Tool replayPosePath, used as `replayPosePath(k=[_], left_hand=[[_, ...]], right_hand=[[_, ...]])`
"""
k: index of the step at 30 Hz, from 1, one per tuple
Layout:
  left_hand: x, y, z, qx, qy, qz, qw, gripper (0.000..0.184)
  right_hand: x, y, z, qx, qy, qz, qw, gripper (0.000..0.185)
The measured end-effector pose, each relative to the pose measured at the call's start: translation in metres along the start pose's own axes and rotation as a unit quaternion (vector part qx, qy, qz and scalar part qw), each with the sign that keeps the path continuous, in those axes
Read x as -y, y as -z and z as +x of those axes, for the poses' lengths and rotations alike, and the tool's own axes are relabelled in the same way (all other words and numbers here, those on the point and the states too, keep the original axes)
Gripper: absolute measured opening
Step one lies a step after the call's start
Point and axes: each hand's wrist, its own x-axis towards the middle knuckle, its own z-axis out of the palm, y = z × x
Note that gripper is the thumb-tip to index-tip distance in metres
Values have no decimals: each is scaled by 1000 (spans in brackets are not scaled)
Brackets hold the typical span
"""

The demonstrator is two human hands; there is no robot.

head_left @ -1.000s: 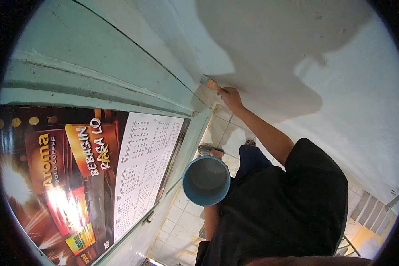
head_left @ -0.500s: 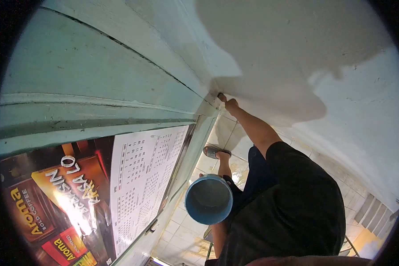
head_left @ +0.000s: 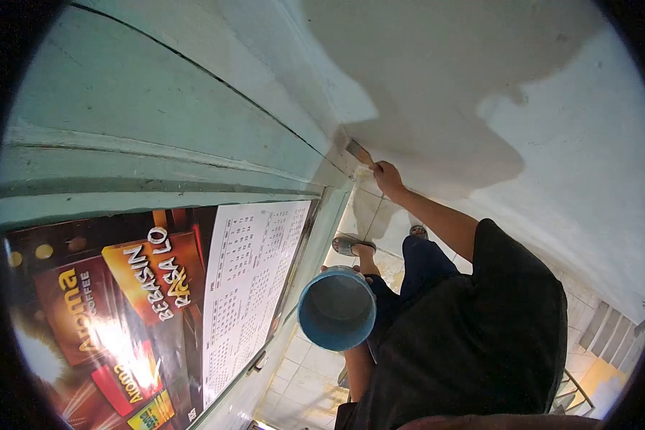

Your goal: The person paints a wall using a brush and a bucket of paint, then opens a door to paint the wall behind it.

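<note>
My right hand (head_left: 388,180) is closed around the handle of a flat paintbrush (head_left: 360,153). The brush's dark bristles are at the corner where the white wall (head_left: 437,143) meets the green wooden frame; whether they touch it I cannot tell. A blue bucket (head_left: 304,312) is held by my left hand (head_left: 357,270), with only some fingertips showing past its far rim. The bucket tilts toward the camera, and its inside looks greyish white. Most of the left hand is hidden behind it.
On the left, a green wooden panel (head_left: 158,107) stands above a glossy calendar poster (head_left: 254,258). Below lies a tiled floor (head_left: 315,365) with my sandalled feet (head_left: 347,246) on it. Stair-like slats (head_left: 609,326) and a metal-framed piece of furniture (head_left: 573,394) are at the lower right.
My right hand has shifted slightly right and down, and more of the brush now shows. The bucket has moved up a little. A second foot has come into view.
</note>
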Motion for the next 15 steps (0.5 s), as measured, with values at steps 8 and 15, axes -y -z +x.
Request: replayPosePath(k=[8,15], left_hand=[[13,50,14,35,256,-492,831,78],[24,66,-3,36,213,-417,883,80]], right_hand=[[-93,-97,83,-13,-186,-152,971,28],[-75,-121,119,42,-270,-96,957,34]])
